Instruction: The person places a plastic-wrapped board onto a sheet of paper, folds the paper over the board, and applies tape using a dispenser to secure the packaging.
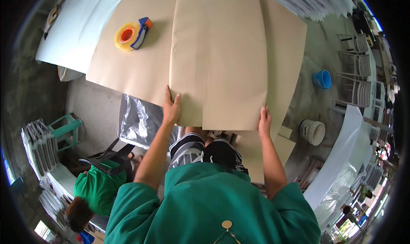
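Now | left hand, right hand | fingers closed on folded brown paper near edge

Tape dispenser alone on brown paper

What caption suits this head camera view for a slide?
Left hand and right hand grip folded brown paper, a yellow tape dispenser nearby.

Both hands on the folded brown paper: left hand grips its near-left corner, right hand the near-right; tape dispenser sits beyond.
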Available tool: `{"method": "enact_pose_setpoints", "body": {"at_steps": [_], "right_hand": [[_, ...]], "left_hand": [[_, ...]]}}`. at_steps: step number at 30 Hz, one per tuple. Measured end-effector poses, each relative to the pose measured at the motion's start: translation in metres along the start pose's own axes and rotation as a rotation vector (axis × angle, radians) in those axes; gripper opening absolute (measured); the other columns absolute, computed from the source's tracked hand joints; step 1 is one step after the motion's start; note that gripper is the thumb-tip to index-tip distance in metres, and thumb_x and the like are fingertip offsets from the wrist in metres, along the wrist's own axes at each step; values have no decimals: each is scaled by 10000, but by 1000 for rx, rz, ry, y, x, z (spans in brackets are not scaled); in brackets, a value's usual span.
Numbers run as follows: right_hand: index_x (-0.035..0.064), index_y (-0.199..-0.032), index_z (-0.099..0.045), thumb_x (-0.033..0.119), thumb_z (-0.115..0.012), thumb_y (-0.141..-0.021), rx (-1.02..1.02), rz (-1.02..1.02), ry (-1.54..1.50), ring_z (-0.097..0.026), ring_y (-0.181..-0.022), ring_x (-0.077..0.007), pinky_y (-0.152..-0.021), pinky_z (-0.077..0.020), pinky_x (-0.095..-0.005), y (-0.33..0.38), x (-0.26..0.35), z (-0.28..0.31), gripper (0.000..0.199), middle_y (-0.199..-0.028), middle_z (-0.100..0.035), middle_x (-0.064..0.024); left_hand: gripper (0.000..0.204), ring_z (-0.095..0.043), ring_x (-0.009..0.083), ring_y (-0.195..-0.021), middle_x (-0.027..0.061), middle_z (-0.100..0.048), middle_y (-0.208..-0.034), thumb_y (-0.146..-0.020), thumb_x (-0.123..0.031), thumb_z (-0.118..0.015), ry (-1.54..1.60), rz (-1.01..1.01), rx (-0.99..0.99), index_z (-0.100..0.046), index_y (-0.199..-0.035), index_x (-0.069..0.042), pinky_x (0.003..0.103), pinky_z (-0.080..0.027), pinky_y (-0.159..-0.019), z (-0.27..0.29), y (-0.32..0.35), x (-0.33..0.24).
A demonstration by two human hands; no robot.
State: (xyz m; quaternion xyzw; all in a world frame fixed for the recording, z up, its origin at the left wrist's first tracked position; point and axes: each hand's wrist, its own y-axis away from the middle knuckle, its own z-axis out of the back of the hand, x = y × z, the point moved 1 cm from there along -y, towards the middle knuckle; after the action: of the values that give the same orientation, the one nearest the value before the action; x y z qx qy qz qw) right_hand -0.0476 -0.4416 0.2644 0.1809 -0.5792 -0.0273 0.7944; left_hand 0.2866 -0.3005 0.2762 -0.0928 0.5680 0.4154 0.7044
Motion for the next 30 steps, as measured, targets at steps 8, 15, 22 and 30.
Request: {"method": "enact_pose_setpoints", "body": {"at_steps": [8,15,22,30], "right_hand": [[-54,-839,-625,437,-558,-826,-72,-47,377,-585,-679,-224,-650,-450,-333,-12,25,3,496,-756,-636,-125],[-40,-769,-621,485,-640,-717,241,-211,552,-580,-594,-208,-573,-452,-340,-52,47,18,528,-675,-614,-135],[-61,-742,-581,565,-578,-738,100,-59,734,-599,-687,-332,-659,-471,-400,-42,34,5,625,-707,-605,-210],[-86,-905,-565,519,-591,-745,74,-58,452,-605,-780,-317,-701,-483,-376,-41,35,30,627,-821,-613,-222]], "left_hand": [[485,-598,199,-790,153,-608,-933,-854,-307,-557,284,303,-101,-507,-1137,84,279,-480,-736,-7,0,32],[609,-622,236,-703,165,-612,-802,-789,-474,-581,234,587,218,-552,-981,103,330,-525,-650,33,-43,2],[592,-618,251,-769,156,-601,-839,-817,-500,-525,289,593,347,-554,-998,62,351,-521,-669,-2,-36,-8],[698,-614,250,-826,173,-584,-1023,-841,-573,-424,250,713,441,-434,-1174,40,361,-491,-747,16,-39,-6]]}}
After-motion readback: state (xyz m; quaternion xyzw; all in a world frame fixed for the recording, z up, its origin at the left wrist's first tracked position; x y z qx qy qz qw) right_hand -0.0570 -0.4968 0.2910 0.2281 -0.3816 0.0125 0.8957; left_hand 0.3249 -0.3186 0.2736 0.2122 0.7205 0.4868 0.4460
